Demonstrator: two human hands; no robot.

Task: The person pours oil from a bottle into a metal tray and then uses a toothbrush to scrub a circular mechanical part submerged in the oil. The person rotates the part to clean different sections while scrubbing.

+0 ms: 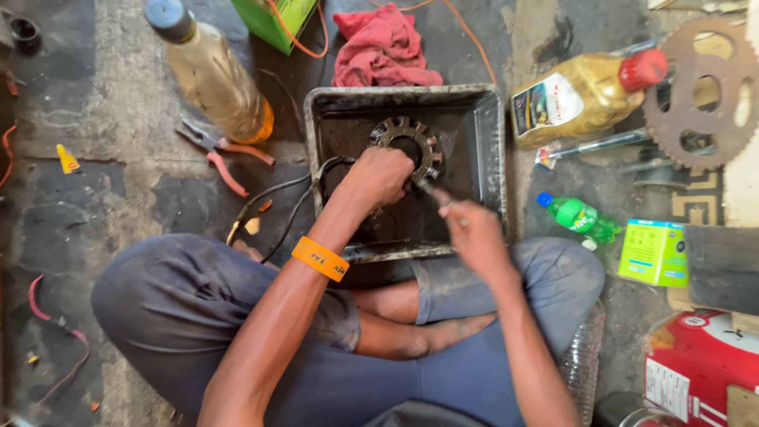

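Observation:
A round toothed metal coil ring [402, 136] stands inside a dirty grey metal tray [490, 150] on the floor before my crossed legs. My left hand [378, 175], with an orange band on its wrist, grips the ring's lower edge. My right hand [473, 229] holds a thin tool [431, 190] whose tip touches the ring next to my left fingers. Black cables [277, 198] run from the ring out over the tray's left wall.
Red-handled pliers [221, 154] and a clear bottle of amber liquid [209, 75] lie left of the tray. A red rag [381, 46] lies behind it. On the right are a yellow oil bottle [581, 95], a rusty sprocket [704, 91], a green bottle [581, 217] and a green box [652, 253].

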